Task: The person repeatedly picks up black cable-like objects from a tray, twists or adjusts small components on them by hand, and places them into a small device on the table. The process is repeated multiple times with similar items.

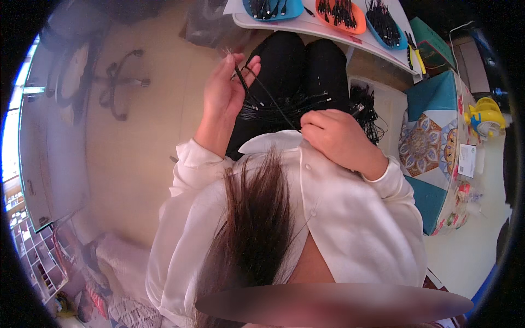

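Observation:
My left hand (227, 85) is raised over my left thigh, palm partly turned up, its fingers closed round a thin black cable (268, 94). Loose fine ends stick up past its fingertips. From there the cable slants down to my right hand (338, 134), whose curled fingers grip it close to my shirt front. A bundle of similar black cables (284, 107) with small metal plugs lies across my lap, beneath both hands. The exact grip of my right fingers is hidden by the back of that hand.
Ahead, a white table (322, 34) bears a blue tray (290, 12), an orange tray (355, 26) and another blue tray (398, 41), all holding cables. Yellow-handled pliers (420, 61) lie at its edge. More cables (367, 112) and a yellow fan (486, 117) are at right.

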### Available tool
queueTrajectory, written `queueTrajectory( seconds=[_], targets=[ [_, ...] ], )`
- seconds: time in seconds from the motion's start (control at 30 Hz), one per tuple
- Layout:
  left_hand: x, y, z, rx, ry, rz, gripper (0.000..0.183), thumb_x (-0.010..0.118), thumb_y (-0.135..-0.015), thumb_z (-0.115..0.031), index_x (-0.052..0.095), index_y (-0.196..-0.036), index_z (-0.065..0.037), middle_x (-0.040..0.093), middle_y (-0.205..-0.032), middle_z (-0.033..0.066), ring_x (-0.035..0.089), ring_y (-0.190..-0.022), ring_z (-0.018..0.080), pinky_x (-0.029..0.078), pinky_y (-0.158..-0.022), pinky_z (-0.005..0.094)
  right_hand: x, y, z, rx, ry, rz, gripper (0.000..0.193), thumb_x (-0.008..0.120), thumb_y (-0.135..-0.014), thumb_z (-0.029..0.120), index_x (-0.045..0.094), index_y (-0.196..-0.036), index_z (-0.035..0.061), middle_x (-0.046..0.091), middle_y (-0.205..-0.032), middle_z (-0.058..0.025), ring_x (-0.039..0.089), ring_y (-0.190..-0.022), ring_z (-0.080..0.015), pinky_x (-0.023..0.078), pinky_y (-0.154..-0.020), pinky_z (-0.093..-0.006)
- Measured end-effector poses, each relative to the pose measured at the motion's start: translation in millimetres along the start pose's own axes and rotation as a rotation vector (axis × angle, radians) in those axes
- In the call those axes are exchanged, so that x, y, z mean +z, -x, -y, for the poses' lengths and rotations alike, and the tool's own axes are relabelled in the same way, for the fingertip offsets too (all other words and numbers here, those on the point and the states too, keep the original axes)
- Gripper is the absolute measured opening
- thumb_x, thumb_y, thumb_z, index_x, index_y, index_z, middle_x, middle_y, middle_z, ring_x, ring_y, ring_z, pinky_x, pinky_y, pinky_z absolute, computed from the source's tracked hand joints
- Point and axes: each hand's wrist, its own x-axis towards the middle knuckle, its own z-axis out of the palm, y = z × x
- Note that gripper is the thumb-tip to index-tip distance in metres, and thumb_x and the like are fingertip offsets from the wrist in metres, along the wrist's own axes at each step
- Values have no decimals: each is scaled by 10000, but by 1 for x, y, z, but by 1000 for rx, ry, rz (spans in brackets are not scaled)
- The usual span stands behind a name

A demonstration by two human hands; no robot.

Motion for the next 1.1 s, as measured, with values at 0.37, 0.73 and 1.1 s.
queueTrajectory(
  seconds=[0.37, 0.73, 1.1],
  targets=[
    [4, -8, 11, 31, -169, -1, 211, 494, -994, -157, 586, -1036, 28, 599, -1029, 108, 607, -993, 243, 546, -802, 438, 0, 59, -26, 339, -439, 68, 98, 672, -768, 34, 582, -797, 7, 600, -878, -102, 603, -739, -264, 487, -640, -345],
    [7, 20, -26, 184, -73, 620, 163, 612, -909, -121, 617, -929, 41, 559, -992, 134, 499, -668, 146, 414, -601, 234, 15, 34, -35, 324, -503, 109, 172, 692, -822, 157, 647, -906, 13, 627, -897, -119, 628, -788, -259, 494, -671, -319],
    [51, 61, -14, 142, -420, 977, 143, 669, -841, -77, 680, -794, 58, 616, -933, 163, 586, -812, 190, 482, -730, 289, -5, -53, -36, 447, -1633, -319, 172, 680, -887, 151, 672, -971, 1, 635, -818, 7, 552, -710, -44, 456, -637, -177]
  ],
)
